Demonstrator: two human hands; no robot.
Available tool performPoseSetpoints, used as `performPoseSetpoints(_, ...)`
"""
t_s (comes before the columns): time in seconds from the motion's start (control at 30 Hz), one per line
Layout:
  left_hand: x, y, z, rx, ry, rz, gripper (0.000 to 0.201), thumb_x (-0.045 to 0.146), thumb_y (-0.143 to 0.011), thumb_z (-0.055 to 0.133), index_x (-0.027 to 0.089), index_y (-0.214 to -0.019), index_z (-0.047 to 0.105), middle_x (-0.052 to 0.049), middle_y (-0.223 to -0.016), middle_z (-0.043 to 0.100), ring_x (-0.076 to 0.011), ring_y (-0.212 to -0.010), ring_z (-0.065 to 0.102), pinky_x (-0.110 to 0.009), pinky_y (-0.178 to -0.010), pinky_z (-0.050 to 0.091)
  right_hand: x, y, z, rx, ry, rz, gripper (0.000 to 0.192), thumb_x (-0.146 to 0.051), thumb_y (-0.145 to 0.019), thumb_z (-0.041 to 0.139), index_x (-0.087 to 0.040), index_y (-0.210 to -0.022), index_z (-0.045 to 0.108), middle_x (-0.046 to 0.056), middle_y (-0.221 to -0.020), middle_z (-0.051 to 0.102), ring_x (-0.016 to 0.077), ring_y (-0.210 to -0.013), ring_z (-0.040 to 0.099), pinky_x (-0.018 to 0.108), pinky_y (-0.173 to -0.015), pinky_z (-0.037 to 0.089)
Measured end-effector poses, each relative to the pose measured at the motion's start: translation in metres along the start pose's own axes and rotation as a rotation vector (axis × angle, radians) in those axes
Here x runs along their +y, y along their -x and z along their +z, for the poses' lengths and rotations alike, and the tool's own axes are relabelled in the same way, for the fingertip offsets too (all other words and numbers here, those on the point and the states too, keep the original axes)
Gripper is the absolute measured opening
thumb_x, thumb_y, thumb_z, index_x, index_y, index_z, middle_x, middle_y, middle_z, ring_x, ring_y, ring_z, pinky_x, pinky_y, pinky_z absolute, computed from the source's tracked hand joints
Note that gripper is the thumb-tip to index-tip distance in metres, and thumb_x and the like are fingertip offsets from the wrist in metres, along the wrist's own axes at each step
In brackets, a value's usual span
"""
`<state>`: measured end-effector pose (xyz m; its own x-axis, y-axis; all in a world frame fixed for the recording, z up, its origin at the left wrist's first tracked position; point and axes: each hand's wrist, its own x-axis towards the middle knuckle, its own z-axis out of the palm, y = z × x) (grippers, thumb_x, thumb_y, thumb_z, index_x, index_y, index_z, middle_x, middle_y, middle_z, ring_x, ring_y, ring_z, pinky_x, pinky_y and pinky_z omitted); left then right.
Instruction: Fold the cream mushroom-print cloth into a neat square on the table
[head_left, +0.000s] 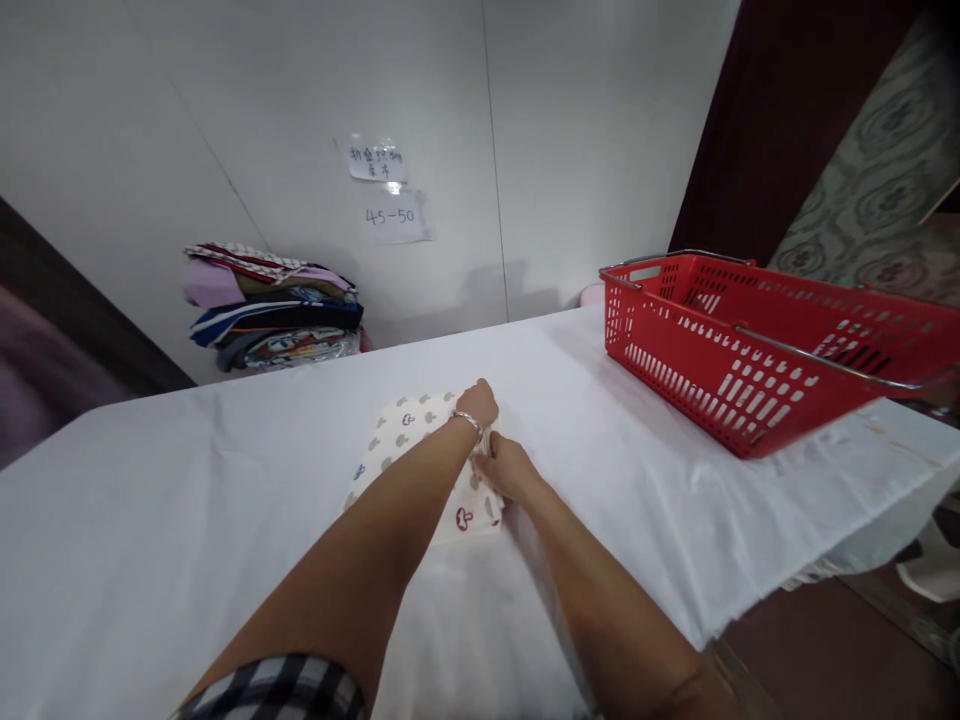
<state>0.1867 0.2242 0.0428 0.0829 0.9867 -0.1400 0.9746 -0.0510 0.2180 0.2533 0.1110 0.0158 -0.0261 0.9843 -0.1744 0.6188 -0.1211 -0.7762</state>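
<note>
A white cloth (405, 425) printed with small mushroom shapes in grey, red, blue and purple lies folded on the white-covered table. My left hand (478, 403), with a bracelet at the wrist, is curled closed at the cloth's far right corner. Just nearer to me, my right hand (511, 470) grips the right edge, thumb on top and fingers partly hidden. Between the two hands the fabric is bunched into small creases. My left forearm covers part of the cloth's middle.
A red plastic basket (675, 345) with metal handles stands on the table (225, 480) at the right. A stack of folded fabrics (277, 305) sits beyond the far left edge, by the wall. Two handwritten paper signs (397, 216) are taped to the wall.
</note>
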Motion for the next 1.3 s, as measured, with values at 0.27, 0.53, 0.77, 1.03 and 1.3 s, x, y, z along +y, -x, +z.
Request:
performPoseSetpoints(0.27,0.001,0.004,0.008,0.024,0.014,0.049,0.037,0.011,-0.082,0.045,0.008,-0.118,0.044,-0.023,-0.11,0.061,-0.0289,-0.107,0.059,-0.036,-0.085,0.045,0.002,-0.001,0.0,-0.038,0.005,0.018,0.019,-0.03,-0.077,0.054,-0.02,-0.092,0.054,0.007,-0.091,0.067,0.0186,-0.073,0.06,0.025,-0.056,0.037)
performPoseSetpoints(0.53,-0.03,0.014,-0.005,-0.033,0.243,0.098,0.063,0.045,-0.088,0.045,0.011,-0.138,0.028,-0.014,-0.112,0.064,-0.0209,-0.099,0.063,-0.027,-0.081,0.047,0.013,-0.01,0.004,-0.028,-0.021,-0.058,0.021,-0.029,-0.079,0.053,-0.018,-0.095,0.059,0.007,-0.097,0.068,0.02,-0.085,0.061,0.026,-0.068,0.042)
performPoseSetpoints(0.77,-0.106,0.06,-0.008,0.163,0.216,0.29,0.051,0.047,-0.09,0.04,0.019,-0.132,0.045,-0.008,-0.136,0.05,-0.0194,-0.125,0.046,-0.029,-0.104,0.034,0.015,-0.013,0.005,-0.038,-0.077,-0.104,0.025,-0.027,-0.079,0.054,-0.02,-0.101,0.065,0.005,-0.098,0.07,0.0215,-0.091,0.062,0.027,-0.072,0.045)
performPoseSetpoints(1.03,-0.137,0.089,0.022,0.226,-0.145,0.298,0.05,0.046,-0.092,0.034,0.022,-0.136,0.043,-0.008,-0.15,0.03,-0.0284,-0.139,0.023,-0.048,-0.111,0.019,0.017,-0.01,0.002,-0.027,-0.032,-0.086,0.027,-0.031,-0.078,0.056,-0.018,-0.1,0.066,0.006,-0.096,0.07,0.0219,-0.086,0.063,0.028,-0.07,0.046)
performPoseSetpoints(1.3,-0.144,0.106,-0.007,0.128,-0.089,0.288,0.053,0.052,-0.091,0.033,0.023,-0.134,0.045,-0.009,-0.15,0.029,-0.027,-0.14,0.02,-0.051,-0.111,0.017,0.023,0.007,-0.008,0.025,0.122,-0.051,0.046,-0.054,-0.084,0.048,-0.016,-0.107,0.063,0.011,-0.1,0.068,0.0233,-0.088,0.063,0.03,-0.072,0.045)
